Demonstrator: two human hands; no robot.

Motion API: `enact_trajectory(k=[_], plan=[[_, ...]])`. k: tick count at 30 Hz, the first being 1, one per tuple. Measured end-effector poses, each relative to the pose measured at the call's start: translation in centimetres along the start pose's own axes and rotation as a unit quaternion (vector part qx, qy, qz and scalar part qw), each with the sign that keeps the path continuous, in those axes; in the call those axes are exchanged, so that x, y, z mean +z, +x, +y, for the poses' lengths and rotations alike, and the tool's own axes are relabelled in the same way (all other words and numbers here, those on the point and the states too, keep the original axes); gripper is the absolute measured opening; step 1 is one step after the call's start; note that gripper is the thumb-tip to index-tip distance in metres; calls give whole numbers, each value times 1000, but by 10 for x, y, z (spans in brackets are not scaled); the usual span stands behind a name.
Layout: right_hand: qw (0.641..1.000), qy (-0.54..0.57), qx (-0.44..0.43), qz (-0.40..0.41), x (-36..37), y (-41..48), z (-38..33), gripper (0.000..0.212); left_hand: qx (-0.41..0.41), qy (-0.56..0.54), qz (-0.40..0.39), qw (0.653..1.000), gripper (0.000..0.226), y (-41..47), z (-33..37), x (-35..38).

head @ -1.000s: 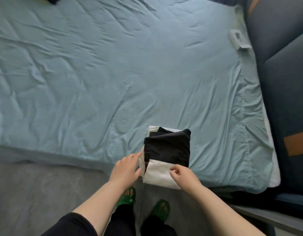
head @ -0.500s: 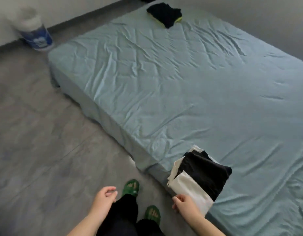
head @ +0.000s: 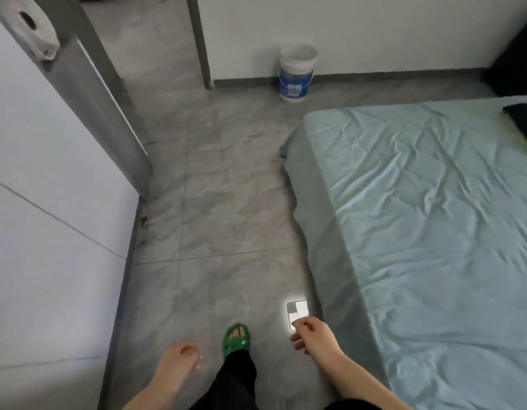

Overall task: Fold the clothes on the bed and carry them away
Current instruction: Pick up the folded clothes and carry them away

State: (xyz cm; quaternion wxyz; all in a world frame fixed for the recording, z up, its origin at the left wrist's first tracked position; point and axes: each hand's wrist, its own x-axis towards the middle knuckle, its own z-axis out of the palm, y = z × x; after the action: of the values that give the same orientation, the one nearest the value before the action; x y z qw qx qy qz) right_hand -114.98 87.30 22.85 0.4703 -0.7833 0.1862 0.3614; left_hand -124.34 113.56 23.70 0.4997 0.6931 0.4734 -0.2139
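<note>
Loosely curled, empty — left hand (head: 182, 360) and right hand (head: 314, 335), beside the bed (head: 433, 232).

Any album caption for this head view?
Beside the bed, left hand and right hand hang low; dark garment at far edge.

Footwear: one green clog (head: 236, 340); holes across its top; toes showing through
Legs: loose black trousers (head: 237, 377) reaching the clog
Arms: both forearms bare
Hands: left hand (head: 179, 361) and right hand (head: 314, 335) bare

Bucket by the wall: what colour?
The bucket is white with a blue label band; it shows best in the head view.
</note>
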Motion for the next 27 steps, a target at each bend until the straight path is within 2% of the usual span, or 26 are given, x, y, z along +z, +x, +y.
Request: enact_trajectory(k=[4,7,9,12,18,22,25,27], plan=[[998,-55,8,-2,12,41,-52,14,-18,2,-11,1000,10,29,30,-40],[998,-56,17,12,6,76,-82,12,-18,-20,-25,999,20,64,73,-60],[998,-53,23,31,-6,99,-95,14,-21,-44,-23,999,19,86,110,-67],[996,-53,46,55,-28,131,-109,17,-10,-88,-14,996,9,121,170,-68],[991,-68,99,57,-61,209,-156,28,18,-132,-11,991,11,192,283,-54],[992,-75,102,29,-74,269,-228,24,9,-125,-3,992,12,230,346,-53],[992,-103,66,-14,-76,311,-302,26,1,-110,11,994,12,256,386,-60],[996,-71,47,-27,-75,342,-355,27,-1,-99,17,995,15,277,411,-67]])
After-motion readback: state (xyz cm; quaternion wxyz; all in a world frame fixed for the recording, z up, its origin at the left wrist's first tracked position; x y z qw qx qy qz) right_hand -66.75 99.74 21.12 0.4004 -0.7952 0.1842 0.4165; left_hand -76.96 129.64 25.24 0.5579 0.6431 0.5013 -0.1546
